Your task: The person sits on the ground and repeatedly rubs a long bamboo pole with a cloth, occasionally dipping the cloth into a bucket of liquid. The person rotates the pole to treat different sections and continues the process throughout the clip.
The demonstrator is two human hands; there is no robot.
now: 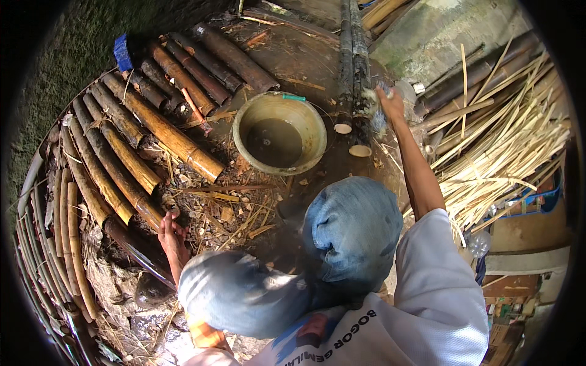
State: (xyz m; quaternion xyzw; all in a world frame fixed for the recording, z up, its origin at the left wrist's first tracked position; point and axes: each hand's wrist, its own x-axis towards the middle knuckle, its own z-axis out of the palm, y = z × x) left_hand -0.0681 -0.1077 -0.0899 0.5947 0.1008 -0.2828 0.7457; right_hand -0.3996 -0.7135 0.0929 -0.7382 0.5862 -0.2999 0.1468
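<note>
My right hand (392,102) is closed around a wet-looking, whitish and blue rag (373,110). The rag lies against the side of a dark bamboo pole (360,73), whose pale cut end points toward me. A second dark pole (344,67) runs right beside it. Over on the left, my left hand (173,239) hangs by my knee with loosely bent fingers apart and nothing visible in them. It is nearest to the end of a wet brown bamboo piece (137,201); whether it touches the bamboo I cannot tell. A round bucket (244,146) with murky water stands between the hands.
Several cut bamboo lengths (174,140) lie in rows on the left. Pale split strips (506,158) are heaped at the right. A blue object (122,52) sits at the far left by the mossy wall. Shavings (226,213) litter the wet ground before my knees.
</note>
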